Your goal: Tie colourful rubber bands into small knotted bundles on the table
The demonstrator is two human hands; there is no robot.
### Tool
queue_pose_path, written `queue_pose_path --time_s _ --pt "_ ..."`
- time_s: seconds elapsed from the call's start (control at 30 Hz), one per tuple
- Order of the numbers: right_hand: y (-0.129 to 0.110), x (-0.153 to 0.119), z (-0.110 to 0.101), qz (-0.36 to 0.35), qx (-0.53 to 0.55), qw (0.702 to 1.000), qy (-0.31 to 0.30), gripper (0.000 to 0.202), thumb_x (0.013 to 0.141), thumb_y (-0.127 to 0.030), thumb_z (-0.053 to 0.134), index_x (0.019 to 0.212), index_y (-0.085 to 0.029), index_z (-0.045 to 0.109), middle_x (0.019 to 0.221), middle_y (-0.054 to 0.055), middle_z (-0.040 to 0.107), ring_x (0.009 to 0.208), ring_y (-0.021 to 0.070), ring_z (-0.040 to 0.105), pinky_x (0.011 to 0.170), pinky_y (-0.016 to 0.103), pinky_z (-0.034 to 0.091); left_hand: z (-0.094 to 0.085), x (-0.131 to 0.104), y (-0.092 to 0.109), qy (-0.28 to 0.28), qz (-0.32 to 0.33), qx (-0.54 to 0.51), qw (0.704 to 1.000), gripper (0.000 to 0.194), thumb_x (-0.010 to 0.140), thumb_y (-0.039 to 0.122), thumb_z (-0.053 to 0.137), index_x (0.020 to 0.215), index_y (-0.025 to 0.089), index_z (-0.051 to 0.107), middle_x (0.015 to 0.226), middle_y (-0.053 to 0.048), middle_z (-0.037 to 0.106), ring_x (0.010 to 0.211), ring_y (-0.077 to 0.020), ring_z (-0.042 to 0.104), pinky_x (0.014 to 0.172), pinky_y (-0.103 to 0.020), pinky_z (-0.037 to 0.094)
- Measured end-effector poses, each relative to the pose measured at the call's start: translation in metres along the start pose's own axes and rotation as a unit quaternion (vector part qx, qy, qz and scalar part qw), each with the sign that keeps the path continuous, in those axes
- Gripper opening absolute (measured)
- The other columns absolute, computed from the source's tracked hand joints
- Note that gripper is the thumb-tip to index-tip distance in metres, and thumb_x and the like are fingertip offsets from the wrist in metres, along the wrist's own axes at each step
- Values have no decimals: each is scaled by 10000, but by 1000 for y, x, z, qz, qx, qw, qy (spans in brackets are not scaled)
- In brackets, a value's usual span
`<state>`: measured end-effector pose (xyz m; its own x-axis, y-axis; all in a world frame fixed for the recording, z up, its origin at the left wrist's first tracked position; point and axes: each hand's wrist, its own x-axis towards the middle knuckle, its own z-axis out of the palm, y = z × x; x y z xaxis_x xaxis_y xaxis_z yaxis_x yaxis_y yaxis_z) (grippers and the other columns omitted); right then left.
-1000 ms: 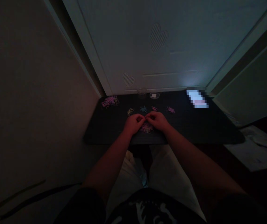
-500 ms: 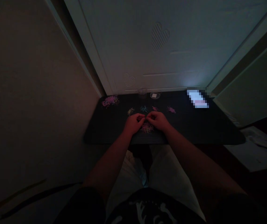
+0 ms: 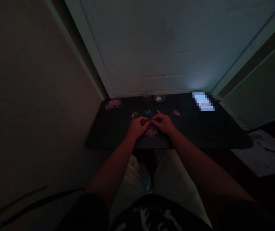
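Observation:
My left hand and my right hand meet over the middle of the dark table, fingertips pinched and almost touching. Whatever lies between the fingers is too small and dim to make out. Just below them is a loose pile of thin, mixed-colour strips, partly covered by the hands. Beyond the hands runs a row of smaller heaps: yellowish strips, blue strips, pink strips and purple-pink strips.
At the back left of the table sits a larger pink-purple pile. A clear cup and a round clear lid with a white label stand by the white door. A bright, pixelated device lies at right.
Both hands stay pinched together in nearly the same place, with only slight finger movement. The piles look unmoved.

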<state>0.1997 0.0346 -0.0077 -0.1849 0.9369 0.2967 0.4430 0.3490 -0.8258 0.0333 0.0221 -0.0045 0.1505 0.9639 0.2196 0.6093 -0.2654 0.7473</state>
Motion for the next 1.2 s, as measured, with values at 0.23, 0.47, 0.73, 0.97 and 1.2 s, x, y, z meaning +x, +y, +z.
queue_pose_path --time_s 0.23,0.47,0.73,0.97,1.2 --pt "2 0 -1 -6 19 1000 -17 172 704 -330 614 708 -160 640 599 2 590 537 112 492 517 234 366 -1 0 1 -5 16 -15 1000 228 781 297 597 964 179 664 899 -38 701 779 -135 635 732 -255 503" --pt "1 0 -2 -3 7 999 -38 197 706 -351 624 718 -156 647 579 -2 580 524 108 490 496 223 356 -3 1 1 -16 15 -10 1000 185 783 285 585 916 184 667 863 -24 699 759 -134 629 709 -251 492" --pt "0 -1 -2 -2 -1 999 -36 170 696 -275 603 782 -147 674 585 1 590 517 106 493 489 220 362 -1 1 -2 -6 16 -5 1000 192 791 318 575 883 185 680 824 -21 702 731 -131 631 680 -242 481" --pt "6 0 -1 -19 14 999 -36 153 718 -262 566 754 -155 670 642 15 624 559 116 518 530 232 393 -1 1 -2 -1 3 10 1000 191 784 321 587 876 190 691 829 -26 709 743 -139 637 685 -246 482" --pt "3 0 0 -4 15 999 -33 147 701 -281 604 733 -148 657 578 -3 572 523 103 486 490 218 360 0 1 -3 -7 13 6 1000 193 785 319 581 866 181 690 790 -20 705 702 -128 630 651 -234 471"
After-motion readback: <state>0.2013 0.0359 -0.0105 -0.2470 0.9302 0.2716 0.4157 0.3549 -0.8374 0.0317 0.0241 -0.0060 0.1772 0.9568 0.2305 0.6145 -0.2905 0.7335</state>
